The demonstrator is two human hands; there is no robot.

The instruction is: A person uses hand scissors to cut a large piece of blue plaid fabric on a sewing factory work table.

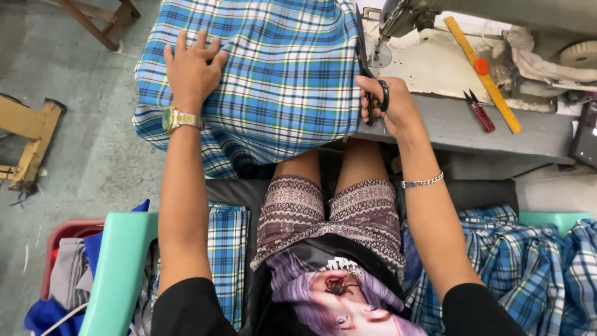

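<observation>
cloth comes first on the left side; the blue plaid cloth (280,81) is soft and light, and it looks like it bends and slides very easily; it lies over the grey sewing table (497,127) and hangs down off the near edge toward the person's knees; a floppy thing like this is best held flat with a wide hand, or pinched at an edge; the left hand (191,70) does the first of these; it lies flat on top of the cloth, near its left side, with the fingers spread out and nothing pinched in it; a gold watch (177,118) sits on that wrist.

next, to the right, the right hand (388,106) is at the right edge of the cloth; it is closed around the black scissors (368,74), with fingers through the loops; the blades point up and away along the cloth edge, and i cannot tell if they are apart or together; scissors are hard and sharp, so the loops are the safe place to hold.

further right on the table lie small red snips (480,112) and a yellow ruler (484,71), both well apart from the hands.
</observation>
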